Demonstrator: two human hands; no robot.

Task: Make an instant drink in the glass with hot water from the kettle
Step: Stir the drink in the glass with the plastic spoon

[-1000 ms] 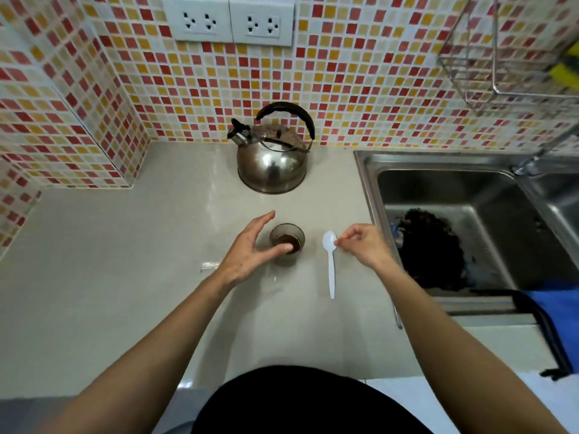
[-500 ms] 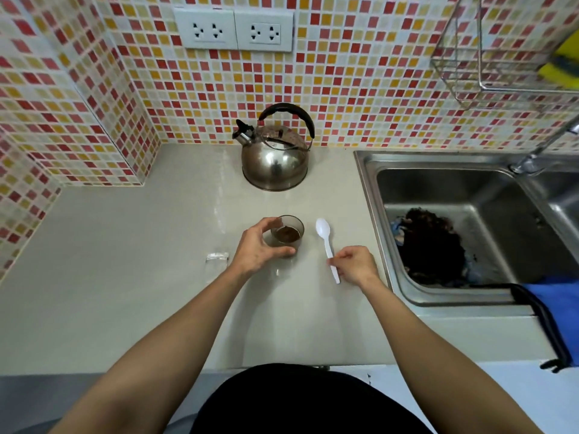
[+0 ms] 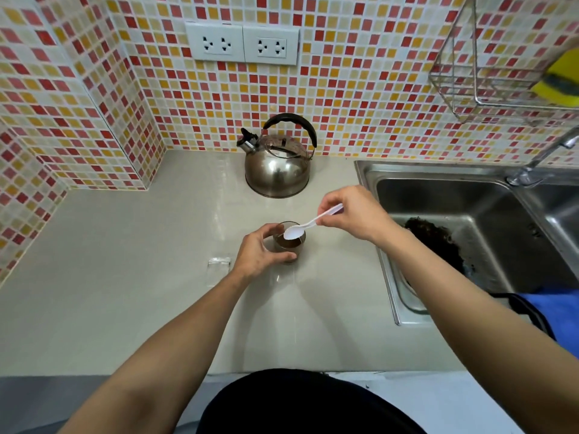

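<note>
Since half a sec ago, spoon [image 3: 310, 223] is up off the counter [image 3: 125, 277] and now hangs over the glass [image 3: 289, 242]; earlier it lay flat just right of the glass w/ my right hand on its handle. Left hand was already on the glass and stays there.

Surface: pale beige counter, glossy, running back to a wall of small red, orange and cream tiles w/ a double socket [image 3: 242, 43] up top. Steel sink [image 3: 470, 233] sits to the right, something dark in its basin, a wire rack [image 3: 476, 73] w/ a yellow sponge [image 3: 560, 76] above it. Steel kettle [image 3: 278, 166] w/ black handle stands at the back, near the wall, spout pointing left, well apart from the glass. Small clear wrapper [image 3: 218, 265] lies on the counter left of my wrist.

Glass stands upright mid-counter, brown stuff in the bottom. Left hand [image 3: 260, 255] wraps it from the left side, fingers curled round the wall. Right hand [image 3: 354, 214] pinches the spoon's handle end betw thumb and fingers. Spoon's long axis runs from upper right down to lower left, bowl end lowest, over the glass's mouth, bowl facing up. Can't tell if it touches the rim.
</note>
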